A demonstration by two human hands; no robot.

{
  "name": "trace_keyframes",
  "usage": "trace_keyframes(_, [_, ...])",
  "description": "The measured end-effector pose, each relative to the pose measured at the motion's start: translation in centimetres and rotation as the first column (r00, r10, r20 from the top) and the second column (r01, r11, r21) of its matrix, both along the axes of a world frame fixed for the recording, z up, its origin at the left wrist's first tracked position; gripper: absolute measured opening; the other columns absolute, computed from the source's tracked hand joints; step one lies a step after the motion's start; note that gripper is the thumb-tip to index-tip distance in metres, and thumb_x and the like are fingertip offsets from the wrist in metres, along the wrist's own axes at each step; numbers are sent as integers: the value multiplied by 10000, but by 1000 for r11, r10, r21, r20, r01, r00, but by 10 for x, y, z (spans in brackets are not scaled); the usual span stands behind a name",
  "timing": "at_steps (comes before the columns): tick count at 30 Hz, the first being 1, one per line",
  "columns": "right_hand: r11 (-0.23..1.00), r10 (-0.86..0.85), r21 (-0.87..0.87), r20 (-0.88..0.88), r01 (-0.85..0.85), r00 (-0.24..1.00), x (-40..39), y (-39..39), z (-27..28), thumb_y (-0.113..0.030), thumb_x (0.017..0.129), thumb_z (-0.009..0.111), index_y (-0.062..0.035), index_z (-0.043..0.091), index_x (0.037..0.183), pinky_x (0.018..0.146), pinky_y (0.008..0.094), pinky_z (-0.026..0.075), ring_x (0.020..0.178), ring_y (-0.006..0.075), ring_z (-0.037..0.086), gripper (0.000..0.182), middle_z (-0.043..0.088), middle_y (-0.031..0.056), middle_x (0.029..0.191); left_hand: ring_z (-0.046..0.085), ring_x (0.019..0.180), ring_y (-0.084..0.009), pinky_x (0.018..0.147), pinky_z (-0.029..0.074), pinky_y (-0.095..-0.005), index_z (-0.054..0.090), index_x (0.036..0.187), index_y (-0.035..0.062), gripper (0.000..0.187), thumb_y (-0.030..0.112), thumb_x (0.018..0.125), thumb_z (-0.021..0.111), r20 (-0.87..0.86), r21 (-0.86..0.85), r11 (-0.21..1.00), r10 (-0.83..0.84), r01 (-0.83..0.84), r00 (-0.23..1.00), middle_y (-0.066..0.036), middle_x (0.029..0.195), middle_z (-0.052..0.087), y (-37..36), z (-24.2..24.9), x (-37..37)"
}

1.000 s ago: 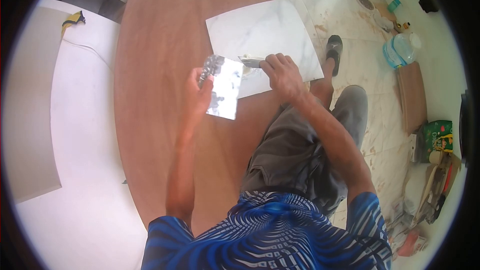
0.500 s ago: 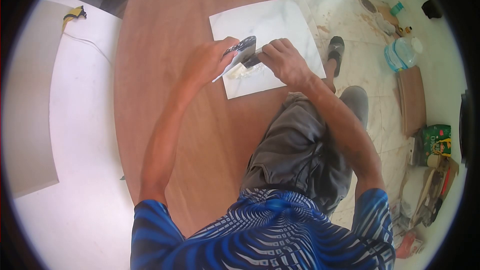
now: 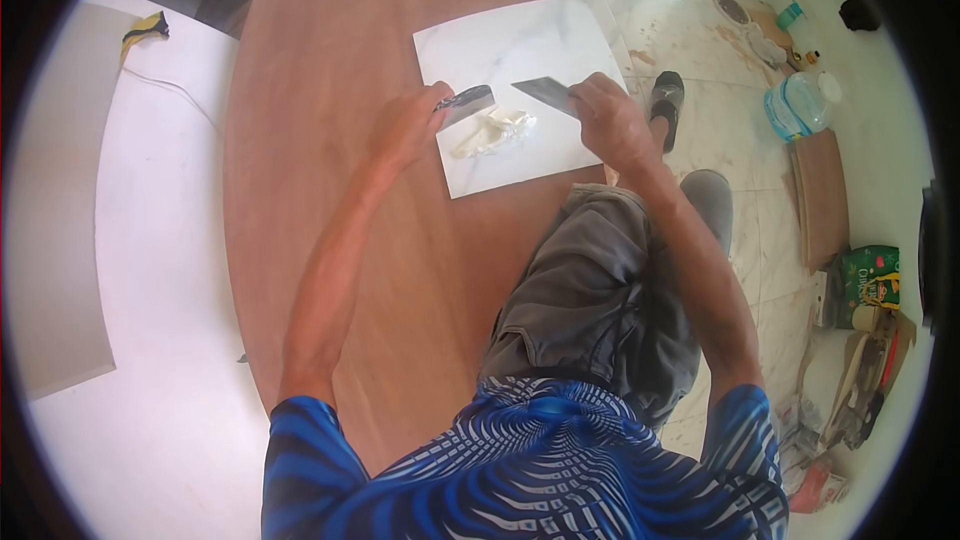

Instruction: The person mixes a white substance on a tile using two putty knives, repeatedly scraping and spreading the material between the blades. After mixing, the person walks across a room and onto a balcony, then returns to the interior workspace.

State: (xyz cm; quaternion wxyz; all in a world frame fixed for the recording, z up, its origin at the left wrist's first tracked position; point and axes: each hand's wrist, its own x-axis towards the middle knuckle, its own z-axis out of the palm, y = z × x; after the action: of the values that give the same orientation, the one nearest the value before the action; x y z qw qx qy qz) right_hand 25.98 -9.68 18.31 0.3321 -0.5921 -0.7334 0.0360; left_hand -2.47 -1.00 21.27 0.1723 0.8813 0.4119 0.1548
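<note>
A white, creamy putty heap (image 3: 497, 133) is smeared on a square marble-patterned tile (image 3: 470, 45). My left hand (image 3: 410, 128) is closed around a scraper (image 3: 470, 106), its wide blade held just above the putty's upper left side. Opposite it, my right hand (image 3: 608, 122) grips a putty knife (image 3: 545, 94) by the handle, which my fingers hide. That blade points left over the tile, apart from the left tool. The tile lies on a reddish-brown wooden panel (image 3: 330, 70).
A white surface (image 3: 165, 270) with a yellow and black tool (image 3: 147, 34) and a thin cord runs along the left. On the tiled floor at right are a large water bottle (image 3: 797, 108), wood pieces (image 3: 822, 195) and a green bag (image 3: 866, 285).
My hands have moved apart: the two blades, close together over the putty before, are now separated. The right hand has shifted right, the left slightly left, and the putty shows fully.
</note>
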Motion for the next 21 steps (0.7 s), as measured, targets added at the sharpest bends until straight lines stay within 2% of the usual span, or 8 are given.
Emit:
trace_keyframes(3, [995, -36, -91, -61, 30, 998, 5, -4, 18, -93, 886, 575, -11, 634, 929, 734, 421, 484, 888, 349, 606, 110, 604, 154, 901, 624, 817, -363, 677, 474, -438, 612, 1042, 85, 171, 118, 874, 616, 17, 15, 1000, 4, -4, 1000, -158, 912, 666, 1, -2, -7])
trace_keyframes(8, [986, -91, -147, -100, 76, 991, -11, -15, 18, -104, 879, 564, -27, 637, 989, 741, 425, 489, 880, 356, 608, 153, 606, 165, 927, 625, 777, -202, 693, 481, -332, 595, 1047, 36, 161, 123, 911, 606, 341, -236, 955, 254, -180, 905, -100, 863, 653, -4, -30, -30])
trace_keyframes(10, [990, 21, -143, 116, -5, 993, -29, -26, -1, -76, 827, 566, -62, 626, 1008, 736, 412, 498, 853, 328, 602, 191, 594, 138, 891, 599, 785, -139, 696, 473, -291, 584, 1036, 10, 165, 131, 926, 606, 477, -314, 921, 365, -232, 799, -68, 871, 639, -8, -45, -45])
trace_keyframes(12, [984, 143, 93, 88, -151, 986, -56, -45, -35, -62, 784, 558, -91, 580, 923, 636, 370, 517, 835, 267, 563, 144, 521, 75, 851, 568, 803, -97, 700, 461, -259, 571, 1025, -11, 179, 142, 939, 606, 573, -345, 887, 458, -306, 680, -41, 896, 622, -16, -66, -67])
trace_keyframes(13, [979, 179, -129, 148, -160, 973, -75, -56, -35, -117, 786, 580, -75, 599, 881, 569, 345, 532, 813, 243, 584, 106, 546, 84, 880, 570, 807, -98, 705, 466, -256, 564, 1038, -9, 186, 141, 939, 609, 595, -428, 842, 537, -329, 599, -42, 909, 622, -22, -81, -80])
trace_keyframes(15, [972, 215, -165, 341, -166, 915, -111, -65, -53, -125, 789, 590, -51, 622, 904, 560, 324, 539, 848, 223, 579, 140, 543, 99, 918, 576, 813, -101, 716, 476, -252, 551, 1065, -6, 203, 140, 939, 613, 600, -586, 731, 681, -349, 420, -43, 936, 622, -37, -111, -104])
trace_keyframes(18, [897, 357, -369, 278, -245, 892, -153, -58, -67, -131, 809, 589, -38, 650, 947, 597, 329, 548, 896, 232, 563, 176, 529, 127, 959, 574, 838, -103, 730, 493, -261, 533, 1096, 11, 220, 172, 958, 594, 584, -730, 600, 796, -328, 158, -45, 963, 613, -68, -138, -126])
trace_keyframes(21, [882, 367, -420, 325, -214, 872, -177, -44, -84, -137, 826, 591, -22, 664, 985, 638, 328, 543, 930, 249, 549, 209, 524, 133, 993, 568, 863, -104, 735, 505, -271, 524, 1116, 15, 249, 217, 977, 567, 547, -779, 546, 832, -307, 93, -41, 982, 599, -88, -179, -159])
